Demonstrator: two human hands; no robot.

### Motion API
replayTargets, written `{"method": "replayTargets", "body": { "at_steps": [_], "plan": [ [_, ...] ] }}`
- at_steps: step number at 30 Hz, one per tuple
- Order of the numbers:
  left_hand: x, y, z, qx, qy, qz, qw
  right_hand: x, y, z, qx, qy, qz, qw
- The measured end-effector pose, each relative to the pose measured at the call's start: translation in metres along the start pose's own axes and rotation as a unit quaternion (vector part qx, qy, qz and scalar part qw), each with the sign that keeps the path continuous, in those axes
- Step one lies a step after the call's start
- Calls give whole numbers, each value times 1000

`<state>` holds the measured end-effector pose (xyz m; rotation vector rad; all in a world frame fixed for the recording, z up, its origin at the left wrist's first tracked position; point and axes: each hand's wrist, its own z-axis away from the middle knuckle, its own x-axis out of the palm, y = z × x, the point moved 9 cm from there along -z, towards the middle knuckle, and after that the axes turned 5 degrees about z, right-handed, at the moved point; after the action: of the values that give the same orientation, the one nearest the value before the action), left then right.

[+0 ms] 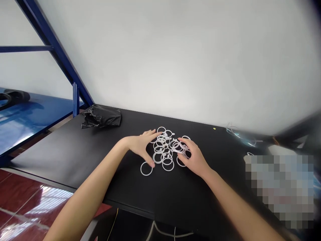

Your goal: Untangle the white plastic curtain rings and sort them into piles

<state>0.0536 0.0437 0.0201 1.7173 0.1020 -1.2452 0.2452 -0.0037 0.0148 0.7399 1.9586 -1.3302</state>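
Many thin white rings (158, 157), several with a small eyelet, lie in an overlapping pile on the black tabletop (130, 187). My left hand (141, 145) is open at the pile's left side, thumb and fingers spread wide around its edge. One loose ring (141, 170) rests just below that thumb. On the right side, the fingers and thumb of my right hand (194, 157) curl around a small bunch of white rings (177, 151). Part of this bunch is hidden by the fingers. More rings lie beneath and beside the right hand.
A crumpled black plastic bag (106, 116) lies at the back left. Clear plastic (242, 135) and a blurred-out pale item (278, 187) are on the right. A white wall (175, 67) rises behind the table; a blue metal frame (56, 55) stands left.
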Motion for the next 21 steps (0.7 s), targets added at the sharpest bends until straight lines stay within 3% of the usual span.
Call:
{"method": "replayTargets", "body": {
  "at_steps": [3, 10, 15, 21],
  "plan": [
    [19, -10, 2, -7, -35, -21, 999, -1, 1, 0, 4, 3, -5, 1000],
    [26, -2, -11, -33, -1, -11, 999, -3, 0, -1, 1, 13, -9, 1000],
    [25, 18, -17, 27, 47, 14, 998, -9, 4, -1, 16, 41, -18, 999],
    [34, 27, -19, 57, 90, 36, 994, -19, 7, -1, 18, 90, -53, 994]
  ]
}}
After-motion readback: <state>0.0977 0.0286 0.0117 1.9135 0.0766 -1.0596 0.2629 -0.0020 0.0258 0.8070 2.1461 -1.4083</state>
